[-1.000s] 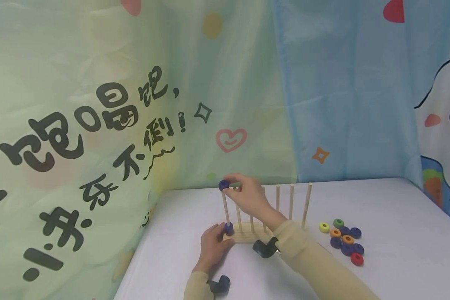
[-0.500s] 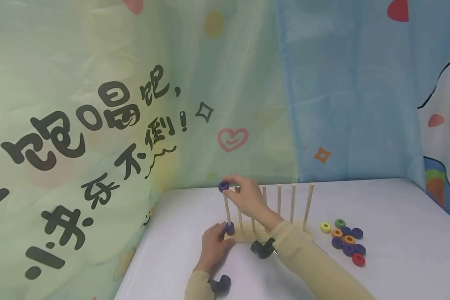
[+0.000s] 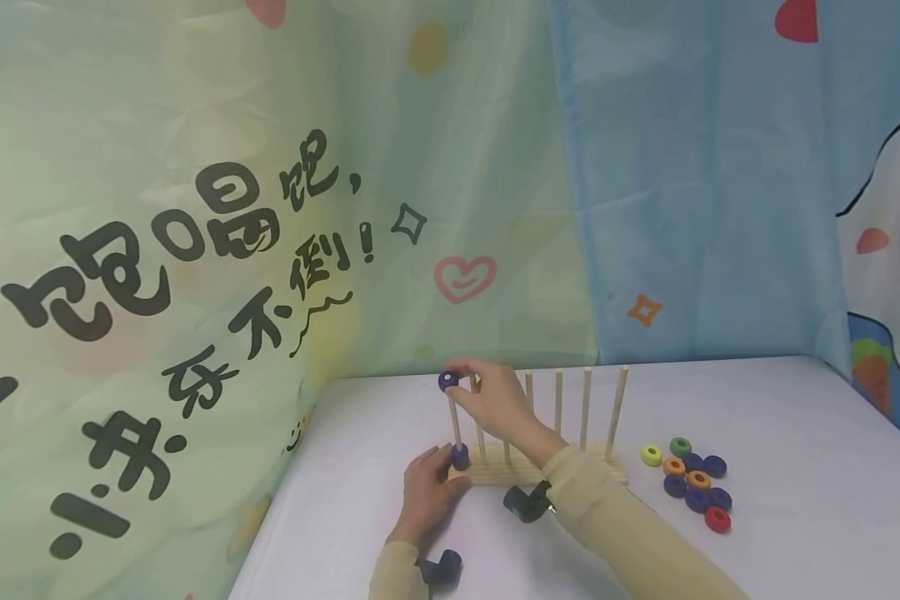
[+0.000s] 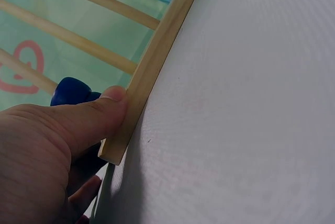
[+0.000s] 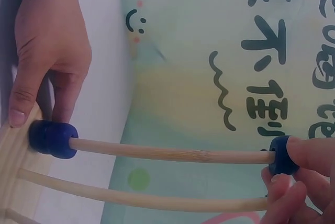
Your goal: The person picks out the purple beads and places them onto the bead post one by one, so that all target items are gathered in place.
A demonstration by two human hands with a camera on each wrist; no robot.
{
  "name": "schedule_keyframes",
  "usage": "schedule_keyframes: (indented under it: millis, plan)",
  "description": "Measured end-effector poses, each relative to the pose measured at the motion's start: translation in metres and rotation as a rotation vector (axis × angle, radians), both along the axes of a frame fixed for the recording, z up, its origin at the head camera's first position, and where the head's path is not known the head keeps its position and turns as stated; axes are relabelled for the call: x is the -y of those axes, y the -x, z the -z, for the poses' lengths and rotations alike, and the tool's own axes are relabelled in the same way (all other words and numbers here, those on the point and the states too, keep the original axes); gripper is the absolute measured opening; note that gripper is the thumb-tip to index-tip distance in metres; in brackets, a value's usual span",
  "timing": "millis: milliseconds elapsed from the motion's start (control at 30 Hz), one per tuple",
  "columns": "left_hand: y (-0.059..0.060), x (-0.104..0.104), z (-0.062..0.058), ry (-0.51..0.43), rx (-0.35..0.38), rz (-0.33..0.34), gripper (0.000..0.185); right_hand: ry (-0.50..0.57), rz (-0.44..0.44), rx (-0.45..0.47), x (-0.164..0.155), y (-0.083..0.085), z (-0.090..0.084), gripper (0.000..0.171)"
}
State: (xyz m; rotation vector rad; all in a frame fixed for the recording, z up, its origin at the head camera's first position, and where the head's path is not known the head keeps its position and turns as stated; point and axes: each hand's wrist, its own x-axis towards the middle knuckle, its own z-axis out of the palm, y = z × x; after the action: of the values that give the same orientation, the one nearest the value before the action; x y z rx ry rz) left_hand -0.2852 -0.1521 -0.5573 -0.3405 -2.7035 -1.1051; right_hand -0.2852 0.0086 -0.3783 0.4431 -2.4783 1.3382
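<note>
On the white table (image 3: pixel 757 433) before the printed curtains, the right hand (image 3: pixel 495 400) pinches a blue ring (image 3: pixel 448 381) onto the tip of the leftmost peg (image 3: pixel 454 421), one blue ring (image 3: pixel 459 456) already seated at its foot, the left hand (image 3: pixel 427 492) gripping the wooden base (image 3: pixel 510 473), with loose rings (image 3: pixel 688 482) yet unthreaded.

This looks like a children's playroom or nursery corner rather than any workplace. Soft printed curtains close it in: a pale green cartoon curtain (image 3: pixel 195 250) with bold black Chinese lettering, a pink heart and little stars fills the left of the frame, and a light blue curtain (image 3: pixel 705 183) with a white cartoon animal hangs at the right. Low in the frame, a plain white desk (image 3: pixel 795 433) carries a light wooden peg rack toy (image 3: pixel 562 471) and small coloured wooden rings (image 3: pixel 690 482).
</note>
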Motion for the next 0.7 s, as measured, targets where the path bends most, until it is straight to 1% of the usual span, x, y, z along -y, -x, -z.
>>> schedule_keyframes:
  millis: [167, 500, 700]
  plan:
    - [-0.0004, -0.0005, 0.0008, -0.014, 0.021, -0.014, 0.056, -0.013, 0.004, 0.009, 0.0003, -0.0003, 0.0033, 0.029]
    - [0.0002, -0.0011, 0.0021, -0.006, -0.015, -0.006, 0.054, -0.021, 0.017, 0.013, -0.0001, -0.0028, 0.0032, 0.031]
    - [0.0000, -0.0014, 0.0008, -0.005, 0.026, -0.017, 0.056, -0.006, 0.010, 0.007, -0.0008, -0.0050, 0.0028, 0.029]
